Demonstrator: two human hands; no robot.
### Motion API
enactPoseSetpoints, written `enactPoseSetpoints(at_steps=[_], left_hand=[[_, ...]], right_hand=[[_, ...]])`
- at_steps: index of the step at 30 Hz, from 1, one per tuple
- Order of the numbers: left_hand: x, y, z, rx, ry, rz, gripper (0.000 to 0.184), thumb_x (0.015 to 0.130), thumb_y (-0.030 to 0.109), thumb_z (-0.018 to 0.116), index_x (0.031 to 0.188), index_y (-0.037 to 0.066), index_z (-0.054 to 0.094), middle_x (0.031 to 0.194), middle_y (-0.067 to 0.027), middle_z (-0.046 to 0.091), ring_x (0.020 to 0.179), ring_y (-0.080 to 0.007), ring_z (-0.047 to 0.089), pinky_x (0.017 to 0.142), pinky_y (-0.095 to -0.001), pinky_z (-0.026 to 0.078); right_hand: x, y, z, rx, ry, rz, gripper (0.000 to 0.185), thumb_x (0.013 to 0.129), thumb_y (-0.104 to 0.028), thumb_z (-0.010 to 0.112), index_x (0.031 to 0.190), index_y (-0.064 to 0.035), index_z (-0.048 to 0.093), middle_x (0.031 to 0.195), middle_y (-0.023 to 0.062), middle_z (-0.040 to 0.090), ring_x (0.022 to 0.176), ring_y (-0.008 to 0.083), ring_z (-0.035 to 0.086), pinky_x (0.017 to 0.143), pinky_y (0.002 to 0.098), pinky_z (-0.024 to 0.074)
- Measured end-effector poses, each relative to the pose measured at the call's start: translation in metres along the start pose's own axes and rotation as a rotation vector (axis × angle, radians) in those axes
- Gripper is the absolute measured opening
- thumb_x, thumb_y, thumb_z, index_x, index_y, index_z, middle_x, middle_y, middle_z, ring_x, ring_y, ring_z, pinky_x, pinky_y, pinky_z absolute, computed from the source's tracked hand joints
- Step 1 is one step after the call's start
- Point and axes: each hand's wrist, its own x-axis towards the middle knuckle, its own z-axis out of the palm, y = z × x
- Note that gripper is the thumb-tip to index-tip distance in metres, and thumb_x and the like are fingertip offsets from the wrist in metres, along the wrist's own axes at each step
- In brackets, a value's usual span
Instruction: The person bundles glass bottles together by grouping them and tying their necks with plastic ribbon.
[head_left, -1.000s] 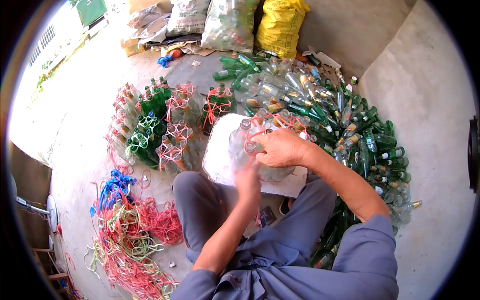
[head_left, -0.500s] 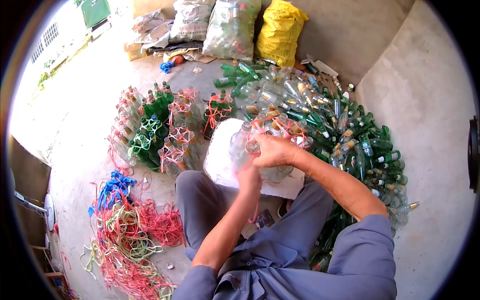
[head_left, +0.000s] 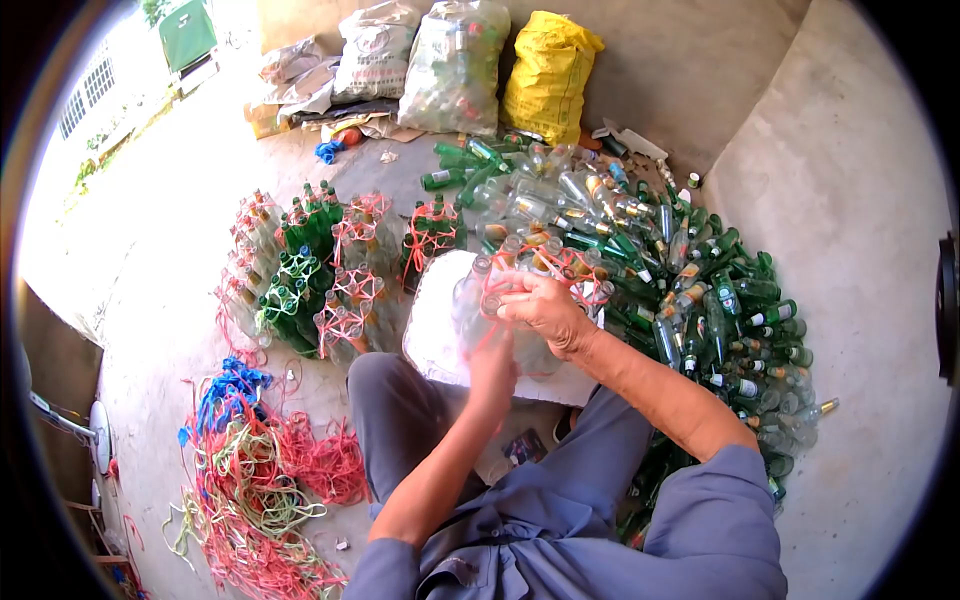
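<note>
Item: my right fingers (head_left: 513,311), curling narrowly at pink plastic twine (head_left: 557,262); whether gripping, I cannot tell. Item: my left fingers (head_left: 489,345), blurring just below, hold unclear. Item: clear glass bottles (head_left: 467,308), standing beside both, on a white slab (head_left: 424,325).

Along the far edge of the grey concrete floor (head_left: 150,310), against a plain wall (head_left: 680,60), stand a white woven sack with faint printing (head_left: 375,60), a translucent plastic sack with mixed contents (head_left: 452,75) and a bright yellow sack (head_left: 550,80). Left of them lies a stack of crumpled paper and brown cardboard (head_left: 298,85), a small orange-red object (head_left: 350,136) just beside it. Near the far left corner is a green, box-like object (head_left: 187,36). At the left edge, a pale round disc (head_left: 100,430) stands upright.
</note>
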Motion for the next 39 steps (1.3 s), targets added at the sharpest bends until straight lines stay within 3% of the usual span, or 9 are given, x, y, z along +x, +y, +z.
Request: enactPoseSetpoints(at_steps=[3,9,18,21,24,27,30,39], left_hand=[[-0.003,-0.002,-0.006,0.078,-0.039,0.07,0.037,0.097,0.037,0.066,0.075,0.012,0.049,0.057,0.0036,0.044,0.041,-0.0071,0.038,0.037,-0.0243,0.025],[-0.027,0.01,-0.013,0.034,-0.074,0.182,0.026,0.099,0.025,0.064,0.081,0.011,0.051,0.06,0.0038,0.048,0.046,-0.0045,0.035,0.044,-0.0214,0.028],[-0.03,0.006,-0.024,0.135,-0.138,0.382,0.018,0.095,0.014,0.068,0.087,0.009,0.053,0.073,0.0029,0.055,0.062,-0.0034,0.045,0.057,-0.0202,0.036],[-0.033,0.01,-0.025,0.129,-0.169,0.386,0.017,0.095,0.013,0.069,0.088,0.009,0.053,0.074,0.0035,0.055,0.064,-0.0033,0.047,0.058,-0.0201,0.038],[-0.034,0.013,-0.026,0.117,-0.195,0.379,0.018,0.095,0.012,0.069,0.088,0.009,0.053,0.074,0.0039,0.055,0.065,-0.0034,0.049,0.06,-0.0202,0.039],[-0.033,0.015,-0.025,0.143,-0.187,0.388,0.018,0.095,0.011,0.069,0.088,0.009,0.052,0.074,0.0043,0.055,0.065,-0.0034,0.049,0.06,-0.0202,0.041],[-0.029,0.011,-0.027,0.221,-0.2,0.451,0.018,0.095,0.01,0.068,0.088,0.009,0.052,0.075,0.0047,0.054,0.065,-0.0034,0.049,0.061,-0.0202,0.042],[-0.042,0.029,-0.019,0.491,-0.143,0.573,0.018,0.095,0.006,0.066,0.088,0.007,0.05,0.074,0.0064,0.048,0.067,-0.002,0.043,0.06,-0.0206,0.038]], right_hand=[[0.006,0.006,0.002,0.191,0.1,-0.018,0.037,0.081,-0.004,0.069,0.117,0.0014,0.066,0.107,0.0068,0.07,0.1,0.0136,0.064,0.093,0.0292,0.0489],[0.0,-0.001,0.01,0.265,0.199,-0.033,0.028,0.083,-0.004,0.07,0.111,0.0017,0.068,0.102,0.0066,0.072,0.097,0.014,0.065,0.092,0.0282,0.0472],[0.001,0.003,0.007,0.314,0.269,-0.052,0.025,0.085,0.0,0.07,0.109,0.0039,0.068,0.099,0.008,0.072,0.092,0.0146,0.067,0.089,0.0282,0.0496],[0.002,0.008,0.005,0.224,0.375,-0.033,0.023,0.085,0.001,0.07,0.107,0.0045,0.067,0.097,0.0095,0.072,0.088,0.0161,0.068,0.086,0.0276,0.0512],[0.0,0.009,-0.003,0.155,0.33,-0.034,0.03,0.081,-0.004,0.071,0.108,0.0085,0.064,0.094,0.0139,0.071,0.083,0.0183,0.069,0.074,0.0305,0.0544],[0.0,-0.001,-0.009,0.132,0.283,0.022,0.034,0.08,-0.004,0.072,0.11,0.009,0.063,0.093,0.014,0.071,0.082,0.0189,0.068,0.072,0.0304,0.0545],[0.002,-0.012,-0.015,0.029,0.248,0.097,0.028,0.082,-0.001,0.073,0.107,0.0069,0.062,0.091,0.0101,0.071,0.083,0.0161,0.069,0.078,0.0275,0.0535],[0.015,-0.006,-0.031,-0.6,0.172,-0.066,0.024,0.078,-0.007,0.073,0.097,0.0066,0.068,0.083,0.0082,0.072,0.072,0.0118,0.068,0.065,0.0253,0.053]])
